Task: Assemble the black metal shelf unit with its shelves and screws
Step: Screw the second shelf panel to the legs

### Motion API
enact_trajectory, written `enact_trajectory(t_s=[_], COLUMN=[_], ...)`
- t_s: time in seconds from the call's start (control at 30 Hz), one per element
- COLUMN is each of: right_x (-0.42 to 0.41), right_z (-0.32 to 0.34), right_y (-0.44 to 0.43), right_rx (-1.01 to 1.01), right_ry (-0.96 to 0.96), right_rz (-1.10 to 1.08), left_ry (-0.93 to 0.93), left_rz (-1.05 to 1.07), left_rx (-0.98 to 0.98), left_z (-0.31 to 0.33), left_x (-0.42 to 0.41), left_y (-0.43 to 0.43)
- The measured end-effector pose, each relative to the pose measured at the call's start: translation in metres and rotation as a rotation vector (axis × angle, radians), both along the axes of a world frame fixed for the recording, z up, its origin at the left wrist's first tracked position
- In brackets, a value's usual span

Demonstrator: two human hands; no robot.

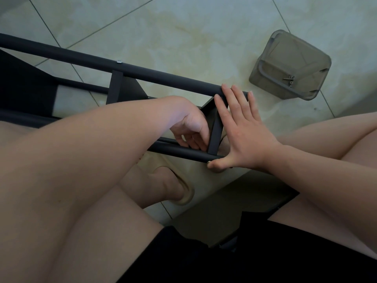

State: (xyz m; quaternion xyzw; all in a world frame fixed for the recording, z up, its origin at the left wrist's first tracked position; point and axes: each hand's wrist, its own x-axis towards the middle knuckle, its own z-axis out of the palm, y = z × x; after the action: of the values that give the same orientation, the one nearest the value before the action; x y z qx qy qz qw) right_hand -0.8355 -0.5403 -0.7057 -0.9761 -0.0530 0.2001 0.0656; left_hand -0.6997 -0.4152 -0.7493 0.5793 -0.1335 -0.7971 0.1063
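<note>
Shelf unit [163, 78] under flat, spread right hand [242, 135]; left hand [191, 127] curled just beside, grip unclear

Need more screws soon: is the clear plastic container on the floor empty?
Not empty. A few small screws lie inside the clear plastic container, near its lower right edge.

The person wears a black garment [204, 260] across the lap and a pale beige slipper [186, 194] with a thick rounded rim on one foot, while the forearms, left hand [189, 123], right hand [244, 135] and legs are bare.
</note>
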Motion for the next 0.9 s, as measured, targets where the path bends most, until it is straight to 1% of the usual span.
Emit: enact_trajectory(t_s=[0.27, 0.5, 0.9], right_x=[-0.0005, -0.0003, -0.0003], right_z=[-0.0012, -0.0007, -0.0008], right_y=[0.0006, -0.0001, -0.0002], right_rx=[0.000, 0.003, 0.004], right_ry=[-0.009, -0.010, -0.016], right_rz=[0.003, 0.004, 0.010], left_ry=[-0.046, 0.002, 0.017], left_rz=[-0.044, -0.081, -0.067], left_rx=[0.056, 0.083, 0.051], left_z=[0.0022, 0.0073, 0.0037], left_x=[-0.0004, 0.0014, 0.0029], left_y=[-0.0079, -0.0067, -0.0057])
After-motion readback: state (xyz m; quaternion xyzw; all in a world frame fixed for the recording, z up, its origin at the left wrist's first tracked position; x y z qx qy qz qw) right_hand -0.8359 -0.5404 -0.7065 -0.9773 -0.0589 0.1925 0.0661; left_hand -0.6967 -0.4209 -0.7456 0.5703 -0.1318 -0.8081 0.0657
